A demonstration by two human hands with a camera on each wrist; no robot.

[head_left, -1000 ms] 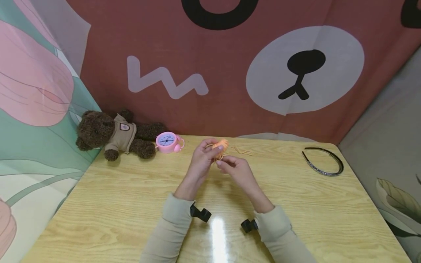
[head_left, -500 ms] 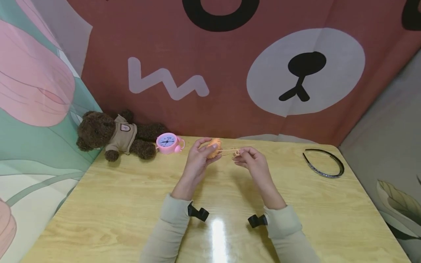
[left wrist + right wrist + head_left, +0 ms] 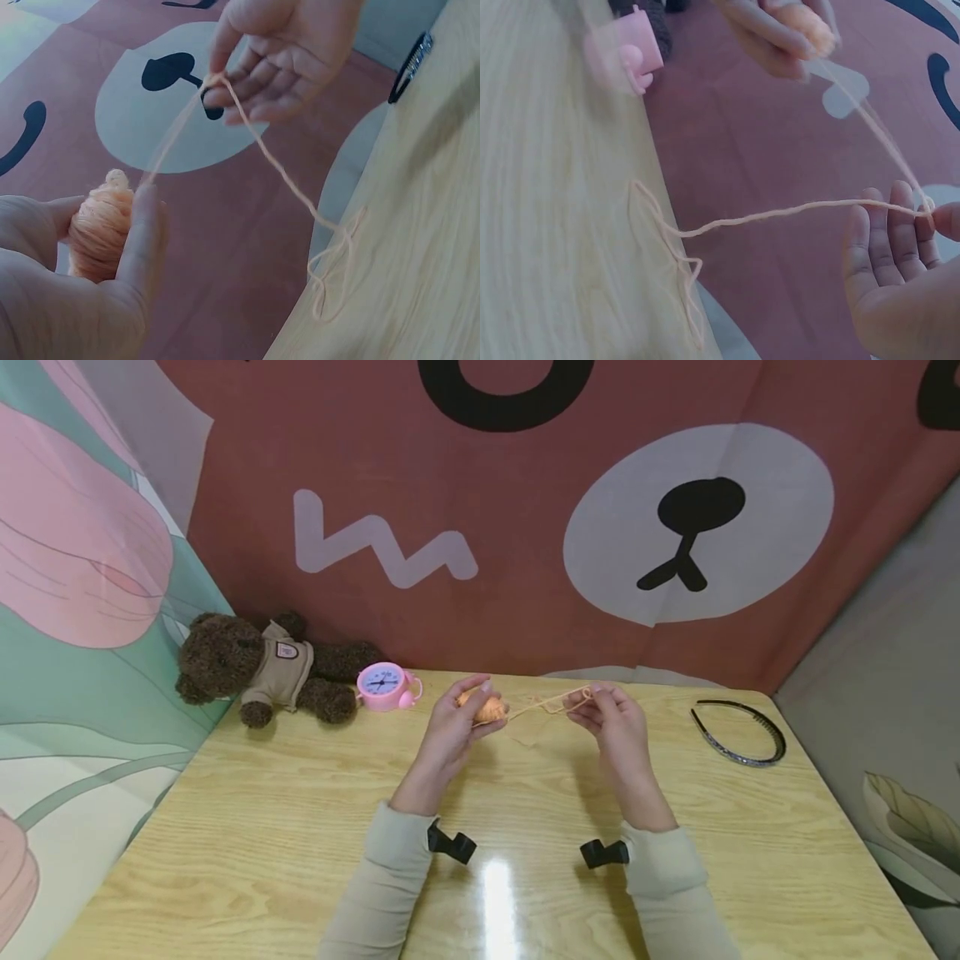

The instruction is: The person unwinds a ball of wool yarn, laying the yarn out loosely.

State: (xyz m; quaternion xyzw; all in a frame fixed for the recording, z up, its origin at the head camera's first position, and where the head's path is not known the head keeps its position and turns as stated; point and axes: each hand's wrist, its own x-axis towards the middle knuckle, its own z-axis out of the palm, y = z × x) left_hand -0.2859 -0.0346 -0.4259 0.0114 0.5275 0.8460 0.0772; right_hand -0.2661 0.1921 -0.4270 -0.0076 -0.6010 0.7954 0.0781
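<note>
My left hand [image 3: 448, 727] grips a small wound ball of orange yarn [image 3: 101, 232] between thumb and fingers. Out to the right, my right hand [image 3: 618, 727] pinches a loop of the yarn strand [image 3: 928, 210] between thumb and forefinger. The other fingers of that hand are spread below the pinch in the right wrist view. A stretch of yarn runs taut between the two hands. From the pinch a second length slopes down, and its loose tail [image 3: 330, 262] lies in loops on the wooden table [image 3: 300, 843].
A brown teddy bear [image 3: 281, 668] in a beige shirt lies at the back left. Beside its feet is a pink alarm clock [image 3: 382, 687]. A dark headband [image 3: 738, 752] rests near the table's right edge. A printed red curtain [image 3: 510, 568] stands behind the table.
My right hand has moved away to the right from the left hand, drawing the pinched yarn out between them. The left hand has shifted slightly left and turned the ball.
</note>
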